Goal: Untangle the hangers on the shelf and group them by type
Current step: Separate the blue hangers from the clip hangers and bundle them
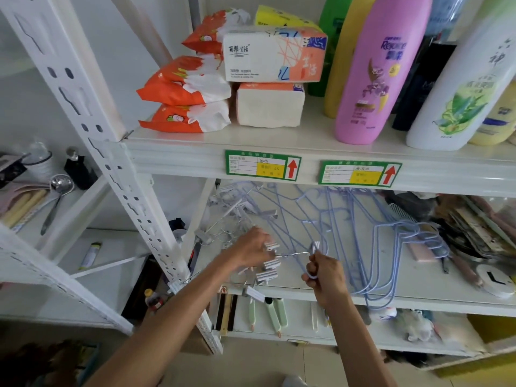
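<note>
Now gripping clip hanger [272,246] with curled left hand [250,248]; at its 4 o'clock, pinching blue hanger [312,275] hook between right hand [325,273] fingertips.

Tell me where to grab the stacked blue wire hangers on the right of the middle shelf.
Grip the blue wire hangers at their nested hooks, where the wires bunch into one bundle. Come from the open front of the shelf, pinching across the necks. The right hand is nearest, but it holds another hanger now.
</note>
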The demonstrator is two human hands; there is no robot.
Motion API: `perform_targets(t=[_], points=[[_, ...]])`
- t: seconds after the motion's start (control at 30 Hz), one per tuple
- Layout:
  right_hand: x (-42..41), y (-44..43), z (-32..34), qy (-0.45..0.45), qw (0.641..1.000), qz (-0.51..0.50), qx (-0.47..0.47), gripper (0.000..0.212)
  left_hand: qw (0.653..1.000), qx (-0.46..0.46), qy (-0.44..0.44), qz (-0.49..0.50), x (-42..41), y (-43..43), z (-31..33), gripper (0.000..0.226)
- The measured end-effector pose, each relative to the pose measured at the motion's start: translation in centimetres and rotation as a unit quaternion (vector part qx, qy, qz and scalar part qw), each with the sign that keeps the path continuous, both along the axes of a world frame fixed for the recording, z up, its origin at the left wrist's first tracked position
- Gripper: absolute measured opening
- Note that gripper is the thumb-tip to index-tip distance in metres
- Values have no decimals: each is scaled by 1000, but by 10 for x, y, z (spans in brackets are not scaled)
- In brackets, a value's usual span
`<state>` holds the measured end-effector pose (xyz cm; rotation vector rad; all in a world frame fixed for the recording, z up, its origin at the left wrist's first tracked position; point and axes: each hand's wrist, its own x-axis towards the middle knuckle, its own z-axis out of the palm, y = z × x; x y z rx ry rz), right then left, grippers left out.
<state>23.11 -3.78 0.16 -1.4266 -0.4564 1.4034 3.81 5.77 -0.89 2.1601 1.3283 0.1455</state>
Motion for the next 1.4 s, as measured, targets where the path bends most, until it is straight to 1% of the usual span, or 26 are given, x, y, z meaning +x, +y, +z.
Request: perform_targets(t=[0.03,0.1,0.2,0.33,0.37,0.47,0.53,0.6,0.63,0.67,0.7,0.8,0.83,0.93,1.0,1.17,1.23,1.4], points=[[-3,-1,-1,2,1000,2,2,31,998,-42,-37,13,-3,2,9,44],[-8,-1,0,7,1000,1,3,31,995,-63,-62,37,-8,7,18,36],[-10,1,2,15,1000,-19,2,31,996,-1,-55,70,-5,3,12,34],[-10,5,0,15,999,-30,-2,30,994,45,-80,57,6,-6,-16,16],[-10,5,-1,14,999,-30,-2,29,992,57,-92,68,7,-6,-18,16],[-9,7,-2,13,999,-30,2,31,969,122,-138,163,-4,11,-5,22],[-8,8,-4,15,999,-28,4,32,951,158,-115,241,-22,37,3,17],[-7,8,-7,24,999,-28,5,33,939,164,-13,302,-43,65,1,11],[-7,8,-8,30,999,-30,5,33,936,143,37,318,-53,75,-6,13],[-7,8,-9,33,999,-32,7,33,938,113,63,321,-59,81,-13,18],[-7,7,-9,35,999,-34,10,33,943,87,68,313,-63,84,-20,23],[-13,8,-8,35,998,-37,29,35,957,56,51,279,-64,76,-26,30],[-16,9,-8,35,998,-38,36,35,957,62,51,280,-64,73,-27,27],[-18,14,-6,35,997,-47,41,35,947,119,44,296,-64,76,-24,21],[-18,18,-3,34,997,-53,37,35,945,127,40,299,-62,78,-16,20],[-20,29,0,36,998,-53,20,33,950,138,70,273,-56,76,7,17],[-21,33,-2,40,998,-51,19,32,952,146,95,251,-52,74,16,13],[-19,39,1,53,997,-49,17,33,949,177,159,209,-38,68,33,12]])
